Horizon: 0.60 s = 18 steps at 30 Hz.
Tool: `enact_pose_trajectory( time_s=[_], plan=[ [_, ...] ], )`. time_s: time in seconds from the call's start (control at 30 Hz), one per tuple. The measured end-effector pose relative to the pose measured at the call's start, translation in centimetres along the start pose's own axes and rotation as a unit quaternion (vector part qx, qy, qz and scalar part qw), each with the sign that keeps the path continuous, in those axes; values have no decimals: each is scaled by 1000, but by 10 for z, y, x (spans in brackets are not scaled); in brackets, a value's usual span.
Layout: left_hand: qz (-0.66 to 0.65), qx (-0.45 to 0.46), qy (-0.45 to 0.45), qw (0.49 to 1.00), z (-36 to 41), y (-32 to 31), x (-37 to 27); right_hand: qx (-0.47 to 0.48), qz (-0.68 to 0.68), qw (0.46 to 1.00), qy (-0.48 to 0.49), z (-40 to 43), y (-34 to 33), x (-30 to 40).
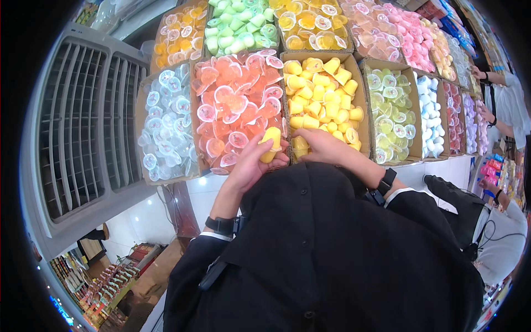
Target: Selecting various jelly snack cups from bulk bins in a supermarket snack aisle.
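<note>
Two yellow jelly cups [271, 144], rim to rim, lie in my left hand [250, 164], held between thumb and fingers. This hand is above the near right corner of the box of orange-pink jelly cups [232, 99]. My right hand [325, 144] reaches into the near left corner of the cardboard box [360, 93] of yellow jelly cups [325, 93]. Its thumb and fingers are around another yellow cup [300, 146], partly hidden by the hand. More yellow cups lie heaped beyond my fingers, several with their clear lids turned up.
Clear jelly cups [168, 124] fill the box at left, beside a large grey louvred appliance [91, 128]. Right of the yellow box are pale green cups [390, 112] and blue-white cups [431, 112]. More filled boxes stand behind. Two people [508, 103] [500, 236] are at the right.
</note>
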<state>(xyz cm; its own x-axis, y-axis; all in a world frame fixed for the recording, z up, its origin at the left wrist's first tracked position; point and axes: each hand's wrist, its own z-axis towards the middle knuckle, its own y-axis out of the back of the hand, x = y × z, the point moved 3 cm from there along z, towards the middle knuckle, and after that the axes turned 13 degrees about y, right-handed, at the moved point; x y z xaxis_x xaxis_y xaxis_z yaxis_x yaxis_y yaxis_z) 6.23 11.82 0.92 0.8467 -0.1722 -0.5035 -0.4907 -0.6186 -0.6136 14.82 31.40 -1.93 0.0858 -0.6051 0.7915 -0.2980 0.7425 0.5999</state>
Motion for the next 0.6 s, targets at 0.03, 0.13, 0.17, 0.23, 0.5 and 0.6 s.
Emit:
enact_pose_trajectory(
  time_s=[0.03,0.13,0.17,0.23,0.5,0.6],
  plan=[
    [5,-4,-4,1000,2,0,1,-8,17,1000,7,1,0,-3],
    [7,-8,4,1000,4,2,4,-18,38,999,5,0,-1,-3],
    [4,-7,14,1000,4,2,4,-19,41,999,-2,0,-1,-1],
    [12,24,15,1000,5,5,2,20,24,999,-26,1,0,5],
    [48,28,7,998,6,-1,2,44,-7,999,9,-3,-3,2],
    [-2,-13,6,1000,3,-6,2,84,-16,996,-2,4,-5,0]
  ],
)
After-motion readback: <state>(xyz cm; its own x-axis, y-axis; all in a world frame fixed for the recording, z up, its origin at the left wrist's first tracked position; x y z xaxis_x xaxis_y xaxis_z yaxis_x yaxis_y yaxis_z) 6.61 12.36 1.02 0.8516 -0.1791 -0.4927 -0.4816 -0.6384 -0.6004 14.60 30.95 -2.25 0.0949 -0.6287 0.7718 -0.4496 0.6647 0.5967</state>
